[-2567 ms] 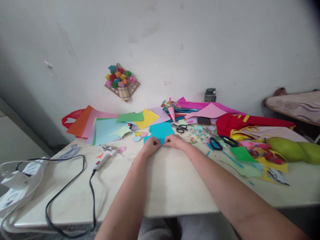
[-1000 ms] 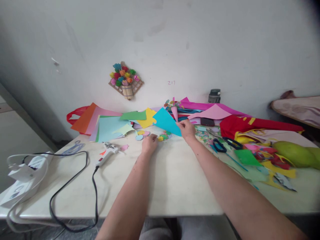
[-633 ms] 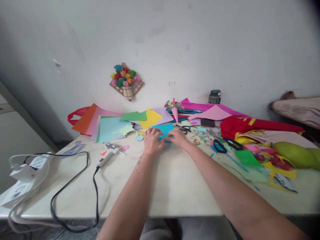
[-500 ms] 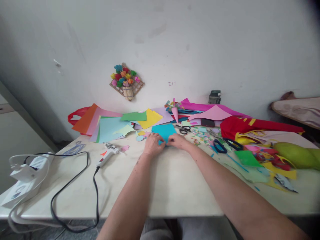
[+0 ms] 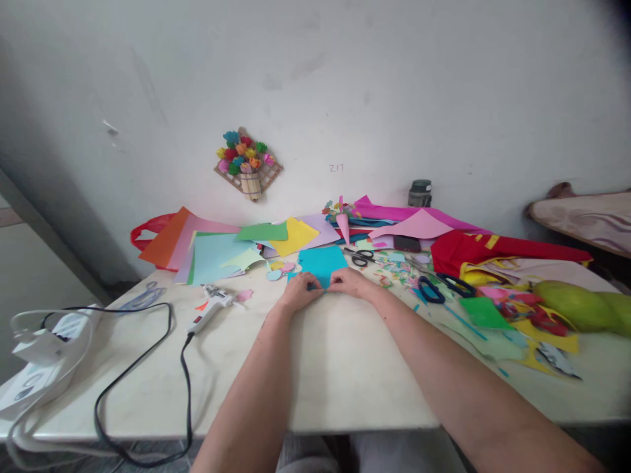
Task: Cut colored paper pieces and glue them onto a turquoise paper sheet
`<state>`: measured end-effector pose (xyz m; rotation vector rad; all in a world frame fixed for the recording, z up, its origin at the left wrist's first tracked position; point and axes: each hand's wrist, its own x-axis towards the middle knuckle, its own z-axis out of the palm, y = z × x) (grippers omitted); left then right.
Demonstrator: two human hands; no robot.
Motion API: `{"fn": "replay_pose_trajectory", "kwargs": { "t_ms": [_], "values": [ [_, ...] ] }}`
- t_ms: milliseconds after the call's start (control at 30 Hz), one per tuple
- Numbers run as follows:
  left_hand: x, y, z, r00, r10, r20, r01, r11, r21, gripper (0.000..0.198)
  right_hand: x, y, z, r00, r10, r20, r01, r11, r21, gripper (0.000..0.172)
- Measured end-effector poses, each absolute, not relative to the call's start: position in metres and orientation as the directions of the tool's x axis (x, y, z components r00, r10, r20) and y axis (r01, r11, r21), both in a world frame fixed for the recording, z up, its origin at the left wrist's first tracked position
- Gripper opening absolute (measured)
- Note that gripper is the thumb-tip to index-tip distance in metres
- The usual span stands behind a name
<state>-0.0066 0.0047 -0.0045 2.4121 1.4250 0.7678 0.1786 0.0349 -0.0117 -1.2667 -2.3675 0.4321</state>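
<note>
A sheet of blue paper (image 5: 323,261) lies on the table in front of me, its near edge between my hands. My left hand (image 5: 302,291) is closed on the near left part of that edge, fingers bent and thumb toward the middle. Close beside it, my right hand (image 5: 349,282) pinches the same edge with thumb and fingertips. The fingertips of both hands nearly meet, and they hide part of the edge. Black-handled scissors (image 5: 363,257) lie just right of the sheet. Small round paper pieces (image 5: 280,268) lie to its left.
A glue gun (image 5: 211,312) with a black cord lies left, near a white power strip (image 5: 37,378). Coloured paper sheets (image 5: 217,253) line the back. Blue-handled scissors (image 5: 434,289), paper scraps (image 5: 488,314) and green fruit (image 5: 566,305) are on the right.
My left hand has moved down and slightly left, off the sheet's middle to its near edge. More of the blue paper shows. My right hand stays at the near edge, shifted slightly.
</note>
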Motion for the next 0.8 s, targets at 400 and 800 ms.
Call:
{"fn": "replay_pose_trajectory", "kwargs": {
  "t_ms": [400,800],
  "values": [
    [-0.0105,0.0102,-0.0097,0.380,0.859,0.342,0.736,-0.505,0.452,0.009,0.1766,0.0335,-0.0100,-0.531,0.822,0.203,0.714,0.564,-0.414,0.014],
    [-0.0060,0.0093,-0.0071,0.350,0.882,0.317,0.763,-0.464,0.450,0.013,0.1728,0.0308,-0.0022,-0.463,0.879,0.115,0.786,0.467,-0.406,0.018]
  ]
}}
